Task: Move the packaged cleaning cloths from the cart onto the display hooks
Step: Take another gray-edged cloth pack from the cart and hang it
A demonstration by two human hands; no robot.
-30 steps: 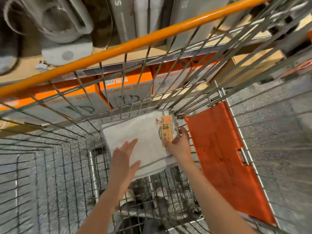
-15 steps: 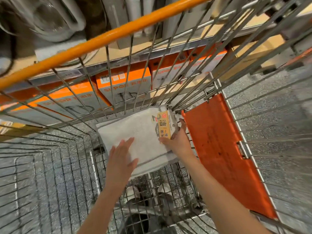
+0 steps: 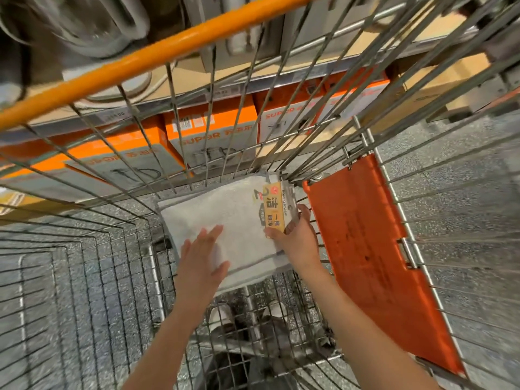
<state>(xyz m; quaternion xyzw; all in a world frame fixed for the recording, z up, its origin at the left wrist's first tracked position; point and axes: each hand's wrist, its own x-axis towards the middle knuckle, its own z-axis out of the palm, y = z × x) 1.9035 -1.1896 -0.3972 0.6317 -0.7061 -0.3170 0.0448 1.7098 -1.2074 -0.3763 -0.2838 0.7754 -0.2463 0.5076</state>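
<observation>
I see my left hand [image 3: 201,258] flat on the cloth pack [image 3: 225,220], right hand [image 3: 295,237] pinching its yellow label [image 3: 274,206]. Cart wires [image 3: 213,114] screen orange boxes [image 3: 208,139] at twelve o'clock; their print blurs.

Two bare forearms, sleeveless to the frame's edge, left hand [image 3: 201,266] and right hand [image 3: 298,240] ringless.

A stack of cleaning cloths [image 3: 225,220] is lying in the wire cart [image 3: 84,277], in its corner at twelve o'clock. The left hand [image 3: 201,266] is resting on the stack at seven o'clock, while the right hand [image 3: 295,239] is gripping the label [image 3: 274,208] at its three o'clock edge. A plastic flap [image 3: 374,257] is leaning at three o'clock, and boxes [image 3: 213,139] are sitting beyond the cart at twelve.
</observation>
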